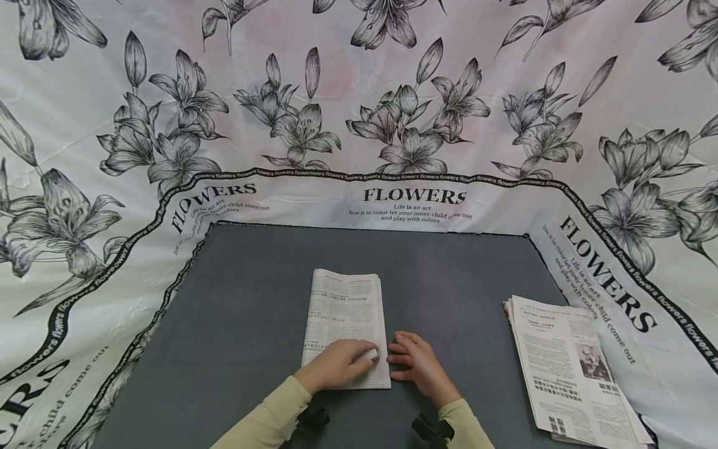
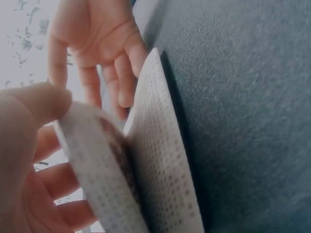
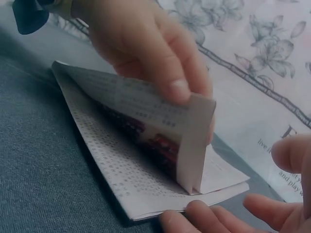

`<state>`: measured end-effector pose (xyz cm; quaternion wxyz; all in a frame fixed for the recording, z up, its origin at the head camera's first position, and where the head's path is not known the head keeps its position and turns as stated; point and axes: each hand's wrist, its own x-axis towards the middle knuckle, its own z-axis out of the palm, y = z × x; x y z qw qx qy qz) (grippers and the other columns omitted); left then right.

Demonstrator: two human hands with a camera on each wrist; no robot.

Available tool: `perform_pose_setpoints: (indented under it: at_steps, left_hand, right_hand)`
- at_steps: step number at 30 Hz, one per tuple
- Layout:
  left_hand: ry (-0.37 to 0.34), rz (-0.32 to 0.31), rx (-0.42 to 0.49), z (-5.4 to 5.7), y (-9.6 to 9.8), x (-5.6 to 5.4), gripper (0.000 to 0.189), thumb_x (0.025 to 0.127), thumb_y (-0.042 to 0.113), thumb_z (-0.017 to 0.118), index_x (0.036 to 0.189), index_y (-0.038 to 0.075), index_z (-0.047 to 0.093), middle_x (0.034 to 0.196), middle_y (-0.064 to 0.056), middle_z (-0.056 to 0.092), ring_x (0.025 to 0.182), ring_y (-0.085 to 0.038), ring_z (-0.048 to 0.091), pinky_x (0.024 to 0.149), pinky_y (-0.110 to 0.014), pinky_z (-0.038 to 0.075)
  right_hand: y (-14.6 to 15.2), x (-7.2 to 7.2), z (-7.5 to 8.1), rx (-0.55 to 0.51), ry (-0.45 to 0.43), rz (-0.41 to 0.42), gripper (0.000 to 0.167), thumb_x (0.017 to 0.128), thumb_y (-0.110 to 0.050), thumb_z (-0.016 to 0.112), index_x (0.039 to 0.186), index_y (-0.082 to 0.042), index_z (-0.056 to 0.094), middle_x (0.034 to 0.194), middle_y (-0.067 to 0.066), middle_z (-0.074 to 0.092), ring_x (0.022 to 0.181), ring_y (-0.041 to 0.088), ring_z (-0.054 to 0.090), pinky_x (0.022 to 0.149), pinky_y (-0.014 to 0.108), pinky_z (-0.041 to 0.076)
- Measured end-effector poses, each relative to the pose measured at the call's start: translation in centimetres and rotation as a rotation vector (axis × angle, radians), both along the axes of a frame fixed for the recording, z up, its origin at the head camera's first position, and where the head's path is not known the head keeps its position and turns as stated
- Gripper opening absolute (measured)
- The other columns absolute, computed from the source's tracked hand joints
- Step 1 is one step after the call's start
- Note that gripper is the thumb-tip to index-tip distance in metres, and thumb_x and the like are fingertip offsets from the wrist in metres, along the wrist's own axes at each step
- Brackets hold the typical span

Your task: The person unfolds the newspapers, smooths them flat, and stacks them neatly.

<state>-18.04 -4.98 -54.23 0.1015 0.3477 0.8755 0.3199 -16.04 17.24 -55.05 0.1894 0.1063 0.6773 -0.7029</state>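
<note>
A folded newspaper (image 1: 344, 312) lies upright in front of me on the dark table. My left hand (image 1: 336, 365) pinches the upper layer near its right edge between thumb and fingers. In the right wrist view the raised flap (image 3: 146, 104) stands away from the layers beneath, with a coloured picture showing inside the fold. My right hand (image 1: 421, 369) is beside the paper's right edge, its fingers spread and loosely bent, holding nothing. Whether its fingertips touch the lower layers, I cannot tell.
At the right of the dark table (image 1: 235, 299) lies a stack of newspapers (image 1: 566, 368), reaching over onto the floral cloth (image 1: 415, 206). That cloth, printed with lilies and lettering, borders the table's far side and both flanks.
</note>
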Motion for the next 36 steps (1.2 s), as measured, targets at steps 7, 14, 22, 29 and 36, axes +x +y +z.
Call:
perform_pose_setpoints:
  at_steps: [7,14,22,29,36]
  left_hand:
    - [0.044,0.138,0.129,0.2,0.3,1.0,0.031,0.106,0.011,0.050,0.132,0.004,0.065,0.126,-0.011,0.073,0.112,-0.022,0.072,0.094,-0.038,0.058]
    - [0.095,0.328,0.247,0.0,0.5,1.6,0.027,0.104,0.003,0.050,0.124,0.005,0.068,0.118,-0.013,0.075,0.078,-0.015,0.068,0.071,-0.026,0.052]
    - [0.072,0.356,0.290,0.1,0.5,1.6,0.027,0.105,0.003,0.050,0.123,0.006,0.068,0.120,-0.013,0.074,0.084,-0.012,0.066,0.071,-0.023,0.049]
    - [0.065,0.373,0.303,0.3,0.5,1.6,0.025,0.104,0.003,0.051,0.121,0.005,0.069,0.118,-0.013,0.075,0.084,-0.011,0.065,0.072,-0.023,0.050]
    - [0.072,0.373,0.326,0.6,0.4,1.5,0.026,0.104,0.003,0.050,0.122,0.002,0.069,0.119,-0.014,0.075,0.091,-0.018,0.072,0.075,-0.024,0.054]
  right_hand:
    - [-0.6,0.3,0.0,-0.016,0.031,-0.099,0.054,0.106,-0.030,0.051,0.146,0.005,0.042,0.134,0.029,0.055,0.095,0.019,0.068,0.073,0.043,0.062]
    - [-1.3,0.4,0.0,-0.019,0.049,-0.113,0.052,0.106,-0.026,0.050,0.146,0.006,0.040,0.138,0.033,0.050,0.095,0.023,0.070,0.074,0.042,0.062]
    - [-1.6,0.2,-0.7,0.014,0.059,-0.044,0.056,0.104,-0.020,0.055,0.150,0.005,0.037,0.129,0.029,0.060,0.089,0.020,0.072,0.068,0.035,0.059]
    - [-1.8,-0.5,-0.9,0.092,0.069,0.009,0.057,0.097,-0.006,0.059,0.150,0.002,0.041,0.130,0.028,0.065,0.086,0.017,0.070,0.059,0.031,0.057]
    - [-1.9,-1.4,-1.2,0.164,0.128,0.088,0.058,0.090,0.005,0.062,0.145,0.002,0.047,0.111,0.022,0.073,0.073,0.015,0.068,0.053,0.032,0.057]
